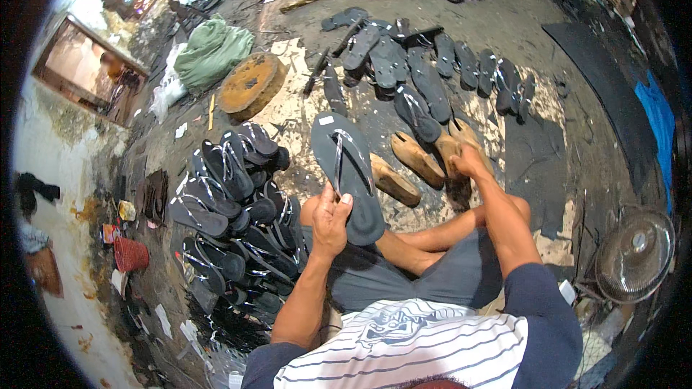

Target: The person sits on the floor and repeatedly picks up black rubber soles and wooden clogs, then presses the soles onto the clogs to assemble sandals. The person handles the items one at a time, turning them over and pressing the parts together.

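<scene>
My left hand (331, 222) grips a dark flip-flop (355, 173) by its edge near the heel, sole-top facing up. It has thin patterned straps and a small white label at the toe end. Low in front of me, my right hand (470, 163) is closed around a wooden shoe last (463, 133), its fingers partly hidden. Beside it lie more wooden lasts (418, 160), with another last (395, 182) close to the held flip-flop. A finished-looking black flip-flop (417, 112) rests just beyond them.
A heap of strapped flip-flops (231, 166) is at my left. Dark soles (389, 61) are spread ahead. A round wooden block (252, 85) and green sack (215, 54) stand far left. At right are a fan (636, 253) and black sheet (613, 94).
</scene>
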Tool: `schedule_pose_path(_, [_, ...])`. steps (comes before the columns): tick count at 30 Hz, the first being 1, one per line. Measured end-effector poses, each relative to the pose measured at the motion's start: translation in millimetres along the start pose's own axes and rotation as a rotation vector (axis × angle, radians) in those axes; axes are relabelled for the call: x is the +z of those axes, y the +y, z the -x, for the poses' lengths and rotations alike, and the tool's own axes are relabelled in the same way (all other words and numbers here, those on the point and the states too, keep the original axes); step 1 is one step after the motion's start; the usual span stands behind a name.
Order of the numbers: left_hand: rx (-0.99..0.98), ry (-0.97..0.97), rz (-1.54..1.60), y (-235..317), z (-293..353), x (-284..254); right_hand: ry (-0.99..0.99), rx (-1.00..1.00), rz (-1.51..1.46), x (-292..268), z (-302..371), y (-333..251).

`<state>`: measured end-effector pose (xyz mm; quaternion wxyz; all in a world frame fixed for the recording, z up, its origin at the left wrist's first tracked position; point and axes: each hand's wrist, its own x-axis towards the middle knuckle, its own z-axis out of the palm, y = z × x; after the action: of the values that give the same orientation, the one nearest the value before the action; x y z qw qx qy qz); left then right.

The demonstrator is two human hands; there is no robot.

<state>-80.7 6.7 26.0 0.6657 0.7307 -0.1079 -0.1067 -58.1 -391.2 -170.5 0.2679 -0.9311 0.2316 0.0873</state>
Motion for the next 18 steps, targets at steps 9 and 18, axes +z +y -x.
schedule_pose_path(9, [0.154,0.228,-0.101,-29,-15,-13,-0.116,0.043,-1.643,-93,182,-97])
schedule_pose_path(18, [0.352,0.317,-0.43,2,-40,4,-0.135,-0.356,-1.313,-93,258,-159])
